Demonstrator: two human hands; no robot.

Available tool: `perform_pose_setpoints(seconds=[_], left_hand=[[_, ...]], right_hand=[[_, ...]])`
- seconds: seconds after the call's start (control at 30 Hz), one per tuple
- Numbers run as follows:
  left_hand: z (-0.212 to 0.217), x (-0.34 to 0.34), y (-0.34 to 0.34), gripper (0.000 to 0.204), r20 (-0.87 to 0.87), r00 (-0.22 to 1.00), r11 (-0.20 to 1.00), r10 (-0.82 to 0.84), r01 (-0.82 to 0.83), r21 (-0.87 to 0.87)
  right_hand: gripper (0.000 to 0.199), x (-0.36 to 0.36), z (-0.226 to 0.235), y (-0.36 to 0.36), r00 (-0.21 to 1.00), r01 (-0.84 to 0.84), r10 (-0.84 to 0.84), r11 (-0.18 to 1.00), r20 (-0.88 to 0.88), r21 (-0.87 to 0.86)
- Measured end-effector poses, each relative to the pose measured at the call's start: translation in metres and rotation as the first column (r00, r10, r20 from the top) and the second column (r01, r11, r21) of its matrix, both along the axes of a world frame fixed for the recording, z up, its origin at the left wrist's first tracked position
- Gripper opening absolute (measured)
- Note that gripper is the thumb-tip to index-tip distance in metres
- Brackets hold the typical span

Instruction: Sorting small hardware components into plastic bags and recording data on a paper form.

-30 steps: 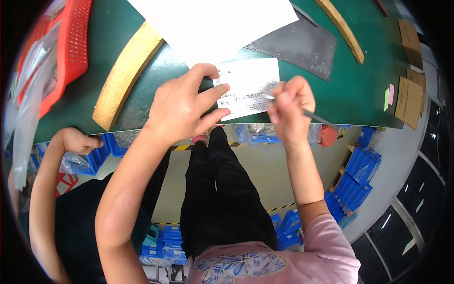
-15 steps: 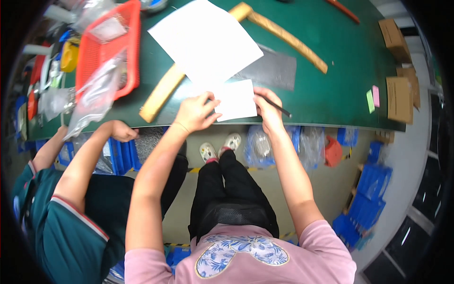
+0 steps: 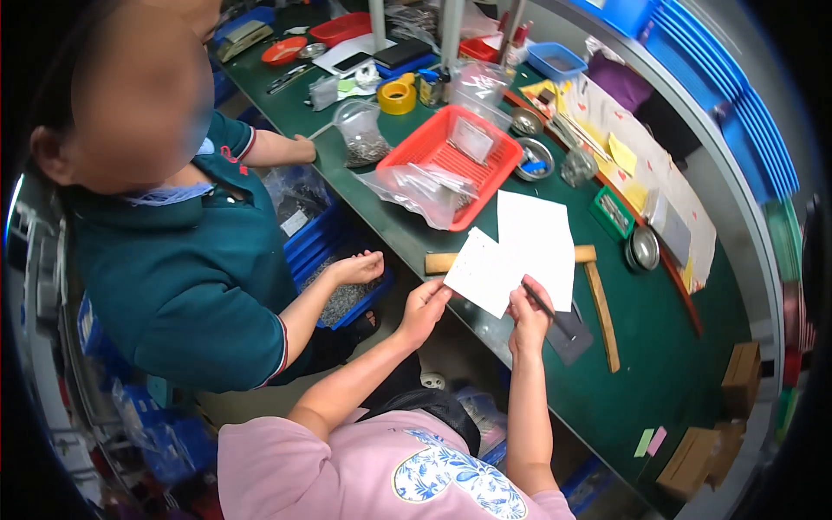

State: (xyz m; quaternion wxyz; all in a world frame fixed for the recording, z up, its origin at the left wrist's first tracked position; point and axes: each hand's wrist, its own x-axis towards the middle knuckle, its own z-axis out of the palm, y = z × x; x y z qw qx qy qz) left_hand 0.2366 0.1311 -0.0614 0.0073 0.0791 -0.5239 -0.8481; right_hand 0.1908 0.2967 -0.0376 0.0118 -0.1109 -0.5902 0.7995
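Note:
A small white sheet of paper (image 3: 483,270) is held tilted above the table's front edge, with a few faint marks on it. My left hand (image 3: 425,309) pinches its left corner between thumb and fingers. My right hand (image 3: 529,322) grips the paper's lower right edge and also holds a black pen (image 3: 539,299), which points away from the paper. Behind it lies a larger white sheet (image 3: 546,230), partly covered by the small one. Wooden strips (image 3: 601,316) and a dark grey flat sheet (image 3: 572,340) lie beside and under the large sheet.
A co-worker in a green shirt (image 3: 191,286) stands close at my left, one hand (image 3: 357,267) near the table edge. A red basket (image 3: 446,156) with plastic bags, metal bowls (image 3: 642,249) and yellow tape (image 3: 397,95) are on the green table (image 3: 676,347). Cardboard boxes (image 3: 693,459) sit at the right.
My view has swung left, bringing the co-worker and more of the table into sight. The small paper is now raised and tilted, and my left hand has shifted to pinch its corner.

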Motion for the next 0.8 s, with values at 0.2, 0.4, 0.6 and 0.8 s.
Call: perform_pose_setpoints(seconds=[0.2,0.4,0.6,0.8], left_hand=[[-0.008,0.008,-0.042,0.020,-0.003,0.982,0.979,0.187,-0.186,-0.085],[-0.029,0.028,-0.064,0.018,0.076,0.977,0.973,0.197,-0.186,-0.138],[-0.055,0.034,-0.098,0.019,0.198,0.966,0.984,0.168,-0.153,-0.093],[-0.053,0.011,-0.122,0.019,0.247,0.963,0.969,-0.106,0.044,0.244]], right_hand=[[0.023,-0.136,0.063,-0.076,0.847,-0.165,0.318,0.919,-0.426,0.357],[0.012,-0.224,0.111,-0.217,0.589,0.114,0.511,0.715,-0.627,0.690],[0.013,-0.277,0.082,-0.285,0.636,0.169,0.637,0.435,-0.435,0.885],[0.026,-0.283,0.074,-0.273,0.682,0.104,0.704,0.173,-0.196,0.979]])
